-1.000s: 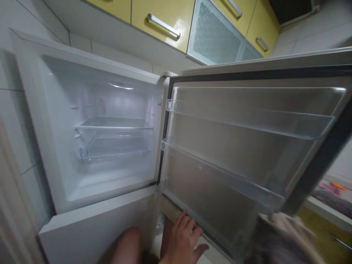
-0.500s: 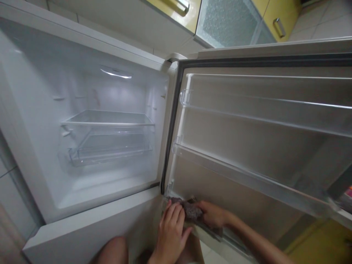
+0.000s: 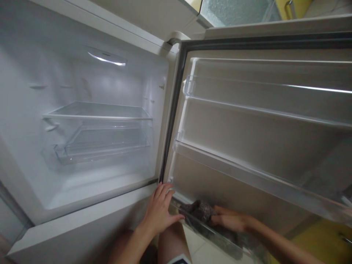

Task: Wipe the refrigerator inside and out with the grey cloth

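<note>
White refrigerator (image 3: 104, 183) is seen across the left half of the view, its bare interior walls lit. Its door (image 3: 247, 135) is swung wide to the right, the inner panel turned toward the camera and bordered by a dark gasket (image 3: 175, 95). At lower right, a yellow cabinet front (image 3: 321, 234) is partly shown. Inside, a glass shelf (image 3: 101, 110) is set above a clear drawer (image 3: 104, 146). On the door panel, two clear bins are mounted one above the other, upper bin (image 3: 247, 97) and middle bin (image 3: 233, 167); beneath them the lowest bin (image 3: 228, 245) is seen along the door's bottom edge. Left hand (image 3: 158, 211) is laid at the lower hinge-side corner of the door, fingers slightly bent over the edge, thumb spread well apart; nothing is seen held in it. Right hand (image 3: 228, 220) is closed around a dark cloth (image 3: 202, 211), fingertips partly hidden. The cloth is bunched at the lowest bin, beside its clear front; how deep it is set cannot be told.
</note>
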The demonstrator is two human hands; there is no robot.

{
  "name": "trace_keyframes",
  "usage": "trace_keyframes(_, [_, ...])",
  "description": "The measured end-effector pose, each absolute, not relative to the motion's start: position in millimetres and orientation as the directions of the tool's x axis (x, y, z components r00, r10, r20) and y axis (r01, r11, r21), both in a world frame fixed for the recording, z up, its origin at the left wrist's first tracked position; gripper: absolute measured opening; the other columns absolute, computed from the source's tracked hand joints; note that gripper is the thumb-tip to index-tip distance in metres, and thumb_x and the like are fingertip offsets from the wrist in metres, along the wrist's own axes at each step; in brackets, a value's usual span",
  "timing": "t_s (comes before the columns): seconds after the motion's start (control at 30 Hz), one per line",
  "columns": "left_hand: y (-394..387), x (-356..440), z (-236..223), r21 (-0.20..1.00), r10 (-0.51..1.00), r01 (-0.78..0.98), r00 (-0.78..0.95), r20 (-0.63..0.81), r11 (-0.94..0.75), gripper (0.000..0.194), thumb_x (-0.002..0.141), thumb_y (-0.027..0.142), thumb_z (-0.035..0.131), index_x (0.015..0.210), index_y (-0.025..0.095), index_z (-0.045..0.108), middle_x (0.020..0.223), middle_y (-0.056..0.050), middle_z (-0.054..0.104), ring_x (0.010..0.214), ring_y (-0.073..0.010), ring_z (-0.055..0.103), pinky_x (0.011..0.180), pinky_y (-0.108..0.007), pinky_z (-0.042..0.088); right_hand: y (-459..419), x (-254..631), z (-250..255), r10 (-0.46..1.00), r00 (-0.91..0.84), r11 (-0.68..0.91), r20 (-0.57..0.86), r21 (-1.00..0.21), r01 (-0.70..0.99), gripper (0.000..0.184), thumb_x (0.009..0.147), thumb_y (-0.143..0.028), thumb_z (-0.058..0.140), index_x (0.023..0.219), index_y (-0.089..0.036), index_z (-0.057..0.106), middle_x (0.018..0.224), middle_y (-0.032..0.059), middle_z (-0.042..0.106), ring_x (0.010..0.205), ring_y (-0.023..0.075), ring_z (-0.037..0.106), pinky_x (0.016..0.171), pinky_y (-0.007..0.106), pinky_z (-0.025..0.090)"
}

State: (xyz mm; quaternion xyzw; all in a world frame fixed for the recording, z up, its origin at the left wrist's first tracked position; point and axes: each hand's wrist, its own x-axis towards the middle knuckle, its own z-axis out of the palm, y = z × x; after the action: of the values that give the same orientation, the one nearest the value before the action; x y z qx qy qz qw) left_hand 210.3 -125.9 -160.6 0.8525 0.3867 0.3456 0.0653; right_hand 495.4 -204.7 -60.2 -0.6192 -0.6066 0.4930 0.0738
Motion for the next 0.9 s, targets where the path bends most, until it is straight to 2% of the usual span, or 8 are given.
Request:
trace_keyframes(0.1, [-128.3,210.7,-156.2,0.37,0.691,0.594,0.516,0.507,-0.715,0.075,0.074,0.064,0.087,0.132,0.021,0.067,0.149,-0.015,0.063,0.145,-0.0387,0.051,0.125,-0.061,0.04,-205.3,496.5,-55.9,0.848,-0.161,-0.264,-0.506,-0.665,0.699,0.028,0.074,-0.041,0.058,0.078,-0.016,0.069,0.075,0.0014,0.064,0.069,0.0141,0.051,0.063,0.025,0.04])
trace_keyframes(0.2, [-125.4,202.7,-150.7,0.372,0.632,0.511,0.609,0.48,-0.775,0.083,0.077,0.045,0.088,0.15,0.023,0.055,0.158,-0.013,0.058,0.148,-0.0349,0.05,0.129,-0.058,0.036,-195.6,483.0,-54.5,0.943,0.028,-0.28,-0.332,-0.742,0.609,0.039,0.074,-0.049,0.059,0.092,-0.017,0.073,0.099,0.0062,0.072,0.095,0.0241,0.061,0.089,0.037,0.05])
trace_keyframes(0.33, [-128.4,192.8,-153.4,0.609,0.743,0.43,0.45,0.496,-0.667,0.096,0.08,0.028,0.083,0.164,0.025,0.036,0.164,-0.014,0.05,0.152,-0.0337,0.045,0.127,-0.059,0.037,-189.9,458.9,-44.8,0.991,0.074,-0.129,-0.108,-0.906,0.403,0.059,0.075,-0.058,0.065,0.115,-0.016,0.073,0.132,0.0109,0.069,0.134,0.0361,0.052,0.12,0.05,0.037])
trace_keyframes(0.47, [-144.8,202.6,-150.6,0.897,0.895,0.118,0.202,0.398,-0.426,0.078,0.083,0.042,0.083,0.151,0.021,0.052,0.151,-0.017,0.061,0.146,-0.0367,0.052,0.125,-0.061,0.038,-191.1,435.9,-39.8,0.979,0.145,-0.152,-0.141,-0.986,0.063,0.074,0.065,-0.061,0.072,0.124,-0.016,0.067,0.134,0.0124,0.069,0.134,0.0372,0.056,0.121,0.051,0.039])
trace_keyframes(0.57, [-157.9,215.4,-134.6,0.954,0.954,-0.22,0.173,0.244,-0.204,0.069,0.084,0.053,0.081,0.14,0.019,0.059,0.145,-0.017,0.066,0.139,-0.0352,0.059,0.121,-0.052,0.044,-190.4,421.5,-40.9,0.949,0.141,-0.255,-0.281,-0.951,-0.175,0.079,0.062,-0.063,0.073,0.125,-0.017,0.06,0.127,0.013,0.071,0.125,0.0354,0.063,0.112,0.048,0.049])
trace_keyframes(0.7, [-175.3,215.9,-106.3,0.915,0.991,-0.402,0.101,0.084,-0.037,0.071,0.078,0.055,0.087,0.134,0.02,0.06,0.138,-0.014,0.071,0.126,-0.0317,0.068,0.11,-0.041,0.053,-189.6,415.3,-42.1,0.979,0.131,-0.147,-0.154,-0.987,-0.064,0.075,0.074,-0.058,0.073,0.135,-0.019,0.057,0.127,0.0125,0.07,0.124,0.0315,0.063,0.116,0.047,0.045])
trace_keyframes(0.83, [-198.9,204.6,-93.7,0.946,0.987,-0.322,0.129,0.093,-0.047,0.062,0.078,0.054,0.087,0.126,0.025,0.06,0.119,-0.006,0.075,0.107,-0.0253,0.072,0.094,-0.032,0.057,-200.2,424.0,-45.8,0.996,-0.065,0.069,0.058,-0.983,0.169,0.082,0.091,-0.046,0.068,0.163,-0.03,0.032,0.151,0.0127,0.055,0.134,0.0262,0.057,0.118,0.047,0.044])
trace_keyframes(0.9, [-212.4,204.5,-99.3,0.961,0.977,-0.258,0.158,0.143,-0.099,0.053,0.079,0.054,0.086,0.117,0.026,0.061,0.105,-0.002,0.073,0.096,-0.0222,0.07,0.088,-0.029,0.057,-210.7,428.6,-49.4,0.966,-0.221,0.206,0.132,-0.911,0.356,0.072,0.094,-0.044,0.068,0.16,-0.034,0.041,0.163,0.0132,0.04,0.146,0.0277,0.048,0.12,0.047,0.043])
